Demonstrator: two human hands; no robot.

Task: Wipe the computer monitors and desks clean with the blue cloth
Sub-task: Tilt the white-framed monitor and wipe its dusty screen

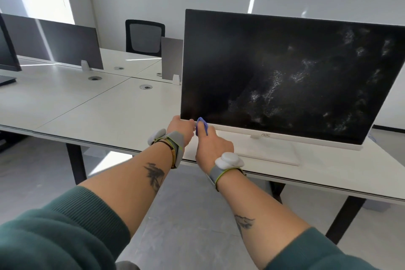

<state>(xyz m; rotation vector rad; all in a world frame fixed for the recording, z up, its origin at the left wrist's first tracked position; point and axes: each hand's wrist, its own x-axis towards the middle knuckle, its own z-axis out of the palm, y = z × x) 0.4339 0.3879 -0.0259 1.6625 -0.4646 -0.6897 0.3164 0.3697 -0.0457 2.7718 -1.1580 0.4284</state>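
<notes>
We have the blue cloth (202, 126) at the lower-left corner of the AOC monitor (285, 72)!
Our left hand (179, 124) grips that corner, our right hand (213, 144) pinches the cloth; press too hard and the monitor could tip backward.

Smudged black monitor (285, 76) stands on white desk (109, 116) just beyond the right hand (213, 146), blue cloth (201, 126) bunched in its fingers.

The wide black flat monitor (285, 72) stands on the long white desk (109, 112). The left hand (180, 126) is at its bottom left corner. The right hand (211, 147), holding the small blue cloth (201, 126), is just beside. A black mesh chair (144, 37) stands behind.
</notes>
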